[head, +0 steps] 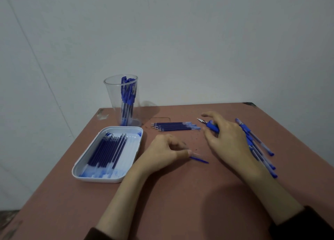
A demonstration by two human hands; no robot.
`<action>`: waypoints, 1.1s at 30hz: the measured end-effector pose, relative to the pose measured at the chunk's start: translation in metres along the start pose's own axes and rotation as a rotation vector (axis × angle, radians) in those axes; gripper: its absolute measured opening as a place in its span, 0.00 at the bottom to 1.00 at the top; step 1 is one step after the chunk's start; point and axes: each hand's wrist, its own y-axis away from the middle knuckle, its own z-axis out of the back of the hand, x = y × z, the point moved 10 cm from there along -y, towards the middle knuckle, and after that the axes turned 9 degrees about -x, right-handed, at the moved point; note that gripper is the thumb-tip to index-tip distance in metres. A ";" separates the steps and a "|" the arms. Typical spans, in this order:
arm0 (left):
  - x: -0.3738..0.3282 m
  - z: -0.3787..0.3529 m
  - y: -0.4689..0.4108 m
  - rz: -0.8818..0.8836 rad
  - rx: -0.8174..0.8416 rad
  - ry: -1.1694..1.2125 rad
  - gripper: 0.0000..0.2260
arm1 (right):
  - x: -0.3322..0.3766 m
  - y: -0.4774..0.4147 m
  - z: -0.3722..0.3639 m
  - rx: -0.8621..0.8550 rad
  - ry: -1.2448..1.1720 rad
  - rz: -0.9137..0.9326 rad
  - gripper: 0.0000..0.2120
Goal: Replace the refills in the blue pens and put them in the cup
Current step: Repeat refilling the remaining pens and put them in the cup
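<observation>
Blue pens (127, 95) already stand in the clear cup (108, 88), several loose pens (260, 144) lie on the tabletop (180, 194) beside the right grip (227, 140), which holds one pen (212, 126), and the left grip (162, 151) pinches a refill (199, 160), so I judge the work roughly midway.

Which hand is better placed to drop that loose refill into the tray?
Left. The left hand already pinches the refill, and the tray lies just left of it; the right hand grips a pen.
</observation>
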 end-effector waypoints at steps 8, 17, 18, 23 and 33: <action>-0.003 0.001 0.002 0.077 -0.009 0.328 0.08 | 0.006 0.002 0.001 0.017 -0.368 -0.113 0.03; -0.016 -0.009 0.002 0.144 0.018 1.043 0.13 | 0.030 0.013 -0.022 0.239 -0.683 -0.185 0.08; -0.014 -0.008 0.000 0.159 -0.012 1.043 0.12 | 0.030 0.016 -0.028 0.305 -0.726 -0.212 0.09; -0.009 -0.007 -0.002 0.197 -0.069 1.128 0.09 | 0.027 0.024 -0.045 0.461 -0.906 -0.381 0.15; -0.009 0.002 -0.006 0.168 -0.152 1.193 0.17 | 0.023 0.014 -0.023 0.147 -0.595 -0.195 0.05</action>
